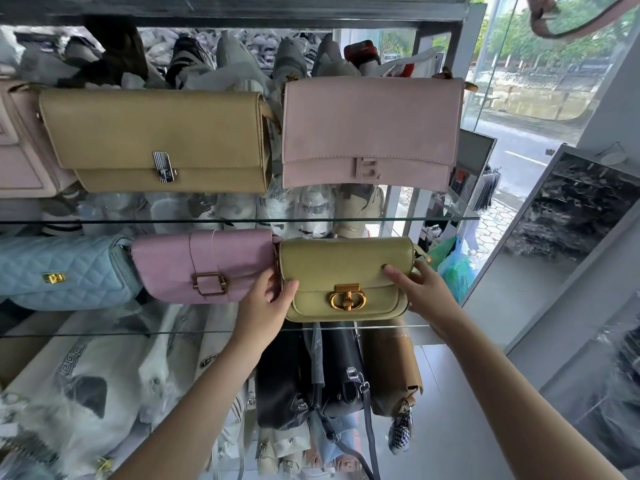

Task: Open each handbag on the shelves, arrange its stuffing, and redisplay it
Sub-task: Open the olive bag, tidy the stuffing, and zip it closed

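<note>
**As Two Hands Took Hold of the Olive-Yellow Handbag**

Where the forearms reached up past the dark bags (311,375) stored below it, both hands had closed on the olive-yellow handbag (346,265). The left hand (268,299) gripped its left end, with the thumb laid across the front edge and the fingers tucked round behind. The right hand (420,289) held its right end the same way. That thumb pressed on the flap, and the fingers curled round the side, mostly hidden.

The handbag stood upright on the lower glass shelf (138,332). Its flap was shut, and the gold turn-clasp (347,297) sat low on its front, between the two thumbs.

It looked small, boxy and probably light, holding its shape as a stuffed bag would. The smooth skin seemed likely to slip under a loose grip. Holding it by the two ends seemed sound, since that left the flap and clasp free. One hand could then steady the body while the other turned the clasp. The glass under it argued for lifting it clear rather than dragging it.

Just beside its left end stood a lilac bag (204,266) with a buckle, and farther left a pale blue quilted bag (62,268). Above it, on the upper shelf, were a pink bag (370,129) and, to the left, a tan flap bag (156,136). Behind them lay wrapped stock, too jumbled to make out.
</note>
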